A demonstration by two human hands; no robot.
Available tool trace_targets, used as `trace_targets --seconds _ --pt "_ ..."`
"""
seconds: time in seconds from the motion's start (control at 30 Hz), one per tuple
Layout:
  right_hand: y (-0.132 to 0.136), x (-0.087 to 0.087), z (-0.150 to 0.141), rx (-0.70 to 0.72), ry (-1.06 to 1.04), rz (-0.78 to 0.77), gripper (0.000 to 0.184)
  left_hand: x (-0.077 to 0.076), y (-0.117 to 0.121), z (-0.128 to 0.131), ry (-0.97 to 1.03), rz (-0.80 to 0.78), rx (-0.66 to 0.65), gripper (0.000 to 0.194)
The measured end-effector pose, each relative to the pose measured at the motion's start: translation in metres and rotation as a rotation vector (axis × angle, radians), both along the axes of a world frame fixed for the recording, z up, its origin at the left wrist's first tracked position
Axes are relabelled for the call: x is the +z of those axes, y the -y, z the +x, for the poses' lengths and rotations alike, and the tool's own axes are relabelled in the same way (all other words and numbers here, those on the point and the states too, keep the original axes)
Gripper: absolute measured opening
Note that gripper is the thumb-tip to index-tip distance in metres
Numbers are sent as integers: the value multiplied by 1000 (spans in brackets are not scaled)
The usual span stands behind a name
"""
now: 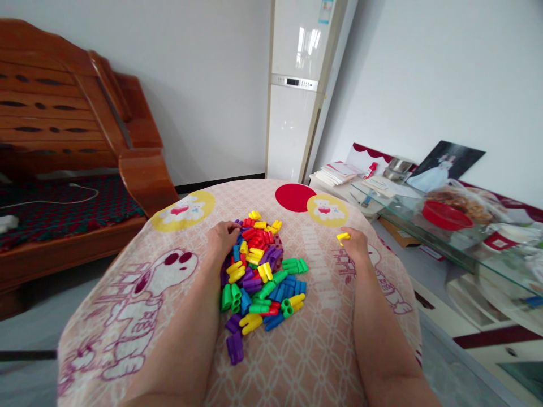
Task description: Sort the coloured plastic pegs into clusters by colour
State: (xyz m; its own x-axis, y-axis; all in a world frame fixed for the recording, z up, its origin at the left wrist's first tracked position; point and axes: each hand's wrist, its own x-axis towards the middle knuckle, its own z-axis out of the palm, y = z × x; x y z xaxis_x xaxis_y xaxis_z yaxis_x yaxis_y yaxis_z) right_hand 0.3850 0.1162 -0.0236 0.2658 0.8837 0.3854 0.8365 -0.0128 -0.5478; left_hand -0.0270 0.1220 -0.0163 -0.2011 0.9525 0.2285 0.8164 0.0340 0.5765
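A home living room: wooden sofa (51, 107), cartoon-print tablecloth (331, 362), framed-looking photo (445, 164).

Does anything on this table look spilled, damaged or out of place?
Nothing stands out as spilled or damaged. The colorful plastic pieces form a mixed heap on the tablecloth; one yellow piece is apart, held in the right hand.

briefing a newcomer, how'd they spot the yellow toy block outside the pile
On the patterned tablecloth, find the multicoloured toy-block pile. To its right is the right hand. It holds the yellow toy block, the only yellow one outside the pile.
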Motion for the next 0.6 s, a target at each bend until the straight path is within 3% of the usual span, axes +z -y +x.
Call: trace_targets --seconds 0.2,0.33,0.4,0.5,0.6 --pt "1 3 -5 -174 143 108 30 5 5 3 26 -46 2 33" --pt "6 3 -8 -186 285 -65 28 13 7 7 64 53 -17 32" --pt "8 5 -11 -208 291 -91 33 19 7 12 76 123 -97 33" --pt "10 12 -23 -202 275 83 41 23 6 26 55 175 -296 34" --pt "10 17 -44 -81 245 217 39 19 2 40 -26 112 -486 32"
